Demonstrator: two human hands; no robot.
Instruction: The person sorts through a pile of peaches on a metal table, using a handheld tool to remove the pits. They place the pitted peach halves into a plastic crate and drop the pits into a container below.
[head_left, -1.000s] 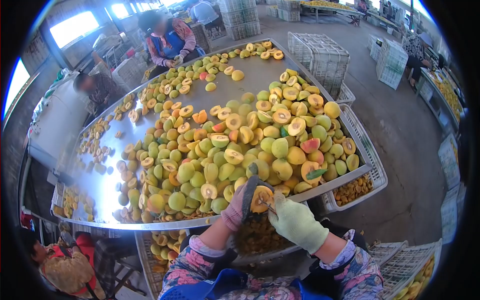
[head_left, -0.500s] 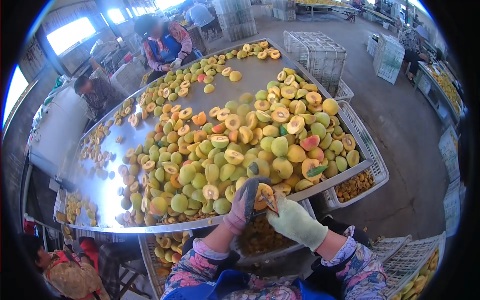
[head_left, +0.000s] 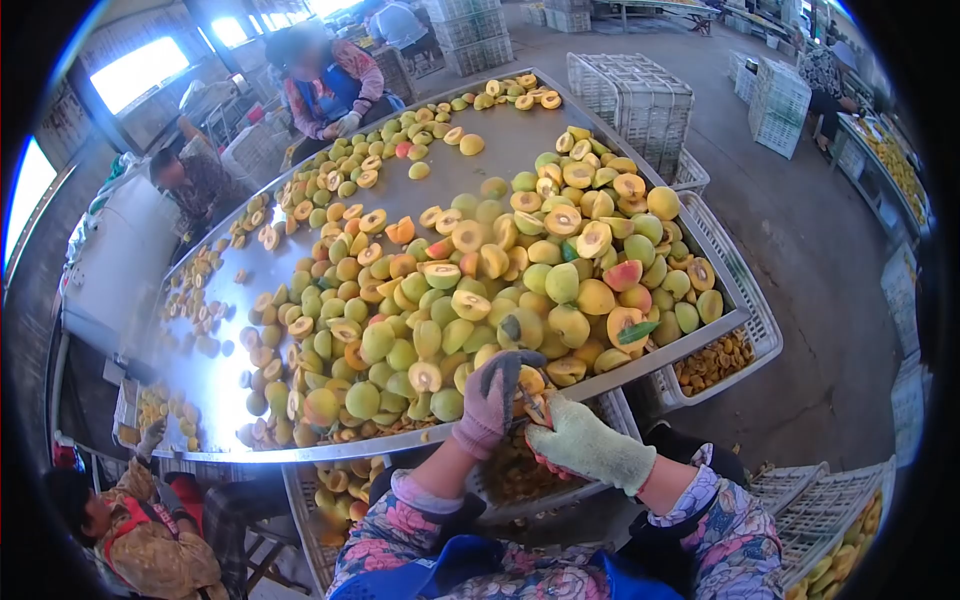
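My left hand (head_left: 490, 402), in a pink and dark grey glove, is closed around a peach half (head_left: 530, 380) just off the table's near edge. My right hand (head_left: 590, 442), in a pale green glove, grips a thin metal pitting tool (head_left: 536, 408). Its tip is at the peach half, and a bit of red shows below the fingers. The glove and tool hide much of the fruit. Beyond my hands, a large heap of halved peaches (head_left: 430, 335), green to yellow, some with stones showing, covers much of the metal table (head_left: 510, 135).
Below my hands stands a crate (head_left: 625, 415) holding brown-orange bits. Another white crate (head_left: 765, 335) sits by the table's right side, with stacked crates (head_left: 635, 100) behind. One co-worker (head_left: 335, 90) is at the far side, another (head_left: 200, 185) at the left, a third (head_left: 150, 530) lower left.
My right hand has shifted slightly down and left with the tool. The peach half has turned, showing less of its cut face. The lower-left co-worker's hand has risen to the table edge.
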